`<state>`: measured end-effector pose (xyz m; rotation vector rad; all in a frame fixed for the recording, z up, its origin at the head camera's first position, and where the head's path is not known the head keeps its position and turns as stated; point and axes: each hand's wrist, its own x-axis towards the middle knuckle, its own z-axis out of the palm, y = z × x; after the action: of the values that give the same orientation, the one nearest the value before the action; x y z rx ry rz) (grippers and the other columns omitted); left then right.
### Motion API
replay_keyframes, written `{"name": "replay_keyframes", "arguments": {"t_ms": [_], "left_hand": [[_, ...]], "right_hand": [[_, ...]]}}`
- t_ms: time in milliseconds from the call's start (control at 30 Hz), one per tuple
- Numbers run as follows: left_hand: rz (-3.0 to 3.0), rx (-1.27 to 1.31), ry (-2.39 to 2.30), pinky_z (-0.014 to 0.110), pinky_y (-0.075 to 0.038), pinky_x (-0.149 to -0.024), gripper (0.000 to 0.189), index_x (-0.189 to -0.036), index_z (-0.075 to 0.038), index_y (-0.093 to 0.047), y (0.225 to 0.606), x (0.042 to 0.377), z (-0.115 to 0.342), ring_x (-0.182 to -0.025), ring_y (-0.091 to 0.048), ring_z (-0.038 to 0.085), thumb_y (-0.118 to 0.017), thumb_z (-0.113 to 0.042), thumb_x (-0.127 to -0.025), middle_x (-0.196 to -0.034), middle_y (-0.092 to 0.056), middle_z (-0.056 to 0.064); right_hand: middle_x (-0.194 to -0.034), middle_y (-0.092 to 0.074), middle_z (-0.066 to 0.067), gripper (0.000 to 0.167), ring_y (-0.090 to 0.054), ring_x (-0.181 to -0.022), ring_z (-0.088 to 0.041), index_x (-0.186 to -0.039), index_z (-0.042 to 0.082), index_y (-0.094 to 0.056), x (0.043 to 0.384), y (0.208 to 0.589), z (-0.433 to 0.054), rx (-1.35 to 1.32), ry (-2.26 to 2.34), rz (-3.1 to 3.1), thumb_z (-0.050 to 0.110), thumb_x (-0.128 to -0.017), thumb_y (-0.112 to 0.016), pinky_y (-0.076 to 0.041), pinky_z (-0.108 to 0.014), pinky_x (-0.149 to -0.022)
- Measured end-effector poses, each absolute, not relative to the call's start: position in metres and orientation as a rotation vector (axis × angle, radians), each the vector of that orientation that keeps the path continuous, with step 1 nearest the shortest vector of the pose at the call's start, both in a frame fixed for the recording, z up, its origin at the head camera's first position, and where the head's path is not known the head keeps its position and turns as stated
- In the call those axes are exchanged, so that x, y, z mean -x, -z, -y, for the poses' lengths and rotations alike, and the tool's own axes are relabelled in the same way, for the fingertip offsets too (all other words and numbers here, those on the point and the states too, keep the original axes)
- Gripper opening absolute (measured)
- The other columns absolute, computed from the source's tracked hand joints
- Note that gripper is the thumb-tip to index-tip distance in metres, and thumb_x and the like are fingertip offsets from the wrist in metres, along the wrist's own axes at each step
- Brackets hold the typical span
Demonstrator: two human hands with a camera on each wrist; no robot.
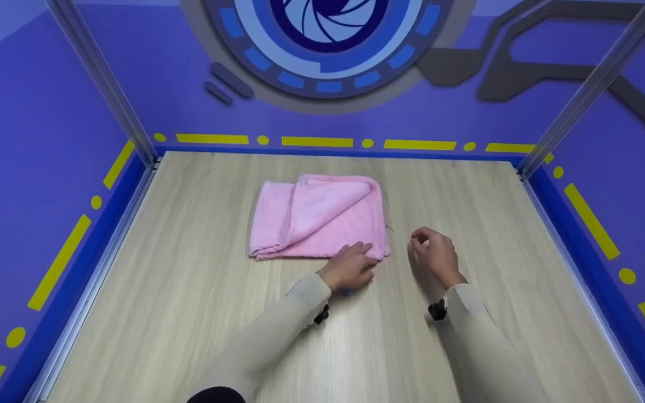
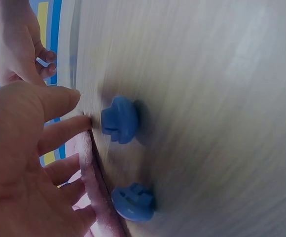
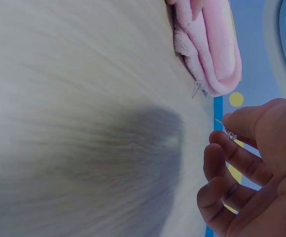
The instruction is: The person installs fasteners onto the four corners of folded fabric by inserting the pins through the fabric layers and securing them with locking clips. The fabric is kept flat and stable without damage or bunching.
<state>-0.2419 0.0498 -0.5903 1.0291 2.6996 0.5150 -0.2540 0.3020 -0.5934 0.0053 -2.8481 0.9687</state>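
A folded pink towel (image 1: 328, 215) lies on the wooden table, one top corner folded back diagonally. My left hand (image 1: 349, 267) rests on its near right edge, with loosely bent fingers touching the cloth. Two blue mushroom-shaped plastic pieces (image 2: 121, 120) are on the table beneath that hand; in the head view they are mostly hidden, with a bit of blue (image 1: 346, 292) showing. To the right of the towel, my right hand (image 1: 435, 254) pinches a small clear-headed pin (image 3: 232, 136) between thumb and index finger. A similar pin (image 3: 197, 88) sits at the towel's right edge.
Purple-blue printed walls with yellow dashes (image 1: 317, 142) enclose the back and both sides of the table (image 1: 188, 313). Metal rails (image 1: 98, 84) run up the corners. Each wrist carries a small black device (image 1: 438, 309).
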Motion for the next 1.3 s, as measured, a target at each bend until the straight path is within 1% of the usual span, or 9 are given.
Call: {"name": "replay_keyframes", "arguments": {"t_ms": [200, 300, 400, 567, 633, 800, 867, 1100, 1300], "left_hand": [[-2.742, -1.026, -0.571, 0.052, -0.034, -0.118, 0.048, -0.147, -0.013, -0.058, 0.592, 0.242, -0.05, -0.145, -0.041, 0.033, -0.058, -0.022, -0.099, -0.158, -0.044, 0.013], [-2.752, -1.028, -0.674, 0.046, -0.038, -0.117, 0.059, -0.155, -0.01, -0.046, 0.591, 0.244, -0.05, -0.142, -0.046, 0.03, -0.059, -0.019, -0.098, -0.158, -0.045, 0.013], [-2.742, -1.022, -0.812, 0.038, -0.038, -0.117, 0.062, -0.156, -0.005, -0.041, 0.589, 0.247, -0.047, -0.141, -0.047, 0.027, -0.059, -0.015, -0.098, -0.156, -0.047, 0.014], [-2.695, -1.05, -1.14, 0.033, -0.035, -0.119, 0.058, -0.152, 0.002, -0.045, 0.588, 0.254, -0.043, -0.14, -0.049, 0.03, -0.059, -0.003, -0.096, -0.151, -0.051, 0.02], [-2.687, -1.072, -1.246, 0.035, -0.041, -0.114, 0.056, -0.149, 0.004, -0.048, 0.587, 0.257, -0.04, -0.127, -0.059, 0.032, -0.059, 0.001, -0.095, -0.141, -0.058, 0.023], [-2.698, -1.02, -1.41, 0.039, -0.046, -0.11, 0.05, -0.144, 0.006, -0.053, 0.583, 0.262, -0.034, -0.12, -0.062, 0.034, -0.06, 0.001, -0.095, -0.137, -0.061, 0.024], [-2.695, -0.973, -1.461, 0.039, -0.045, -0.111, 0.051, -0.145, 0.004, -0.054, 0.582, 0.263, -0.033, -0.121, -0.061, 0.033, -0.061, 0.001, -0.094, -0.144, -0.057, 0.022], [-2.705, -0.89, -1.557, 0.037, -0.046, -0.109, 0.051, -0.142, 0.005, -0.057, 0.577, 0.264, -0.03, -0.118, -0.06, 0.029, -0.064, -0.001, -0.092, -0.149, -0.053, 0.022], [-2.7, -0.853, -1.58, 0.034, -0.049, -0.103, 0.055, -0.145, 0.001, -0.055, 0.573, 0.265, -0.026, -0.107, -0.062, 0.029, -0.064, -0.003, -0.091, -0.154, -0.048, 0.022]], "right_hand": [[-0.094, -0.071, -0.005, 0.012, -0.048, -0.06, -0.015, -0.104, 0.011, -0.074, 0.255, 0.592, -0.301, 0.0, -0.973, 2.842, 0.015, -0.098, -0.065, -0.04, -0.032, -0.054], [-0.094, -0.072, -0.006, 0.012, -0.053, -0.063, -0.016, -0.105, 0.009, -0.074, 0.255, 0.59, -0.3, -0.022, -0.981, 2.829, 0.015, -0.099, -0.065, -0.042, -0.032, -0.056], [-0.095, -0.072, -0.007, 0.012, -0.057, -0.066, -0.017, -0.106, 0.009, -0.074, 0.257, 0.589, -0.295, -0.055, -0.999, 2.817, 0.014, -0.099, -0.065, -0.045, -0.031, -0.058], [-0.098, -0.072, -0.008, 0.011, -0.059, -0.069, -0.019, -0.105, 0.006, -0.073, 0.261, 0.587, -0.287, -0.137, -1.067, 2.773, 0.01, -0.099, -0.064, -0.048, -0.032, -0.061], [-0.098, -0.072, -0.008, 0.011, -0.06, -0.07, -0.02, -0.105, 0.005, -0.074, 0.263, 0.586, -0.282, -0.177, -1.093, 2.755, 0.009, -0.099, -0.065, -0.049, -0.031, -0.062], [-0.095, -0.072, -0.006, 0.01, -0.061, -0.069, -0.018, -0.102, 0.004, -0.074, 0.268, 0.583, -0.27, -0.278, -1.149, 2.707, 0.006, -0.097, -0.066, -0.049, -0.028, -0.062], [-0.094, -0.072, -0.006, 0.008, -0.061, -0.068, -0.017, -0.101, 0.004, -0.074, 0.27, 0.583, -0.266, -0.32, -1.174, 2.684, 0.005, -0.096, -0.067, -0.049, -0.026, -0.061], [-0.093, -0.071, -0.007, 0.006, -0.06, -0.068, -0.016, -0.098, 0.006, -0.072, 0.278, 0.58, -0.247, -0.398, -1.255, 2.654, 0.003, -0.095, -0.069, -0.049, -0.023, -0.059], [-0.095, -0.075, -0.008, 0.023, -0.066, -0.072, -0.019, -0.117, 0.006, -0.068, 0.283, 0.577, -0.234, -0.457, -1.241, 2.626, 0.004, -0.095, -0.072, -0.051, -0.025, -0.063]]}}
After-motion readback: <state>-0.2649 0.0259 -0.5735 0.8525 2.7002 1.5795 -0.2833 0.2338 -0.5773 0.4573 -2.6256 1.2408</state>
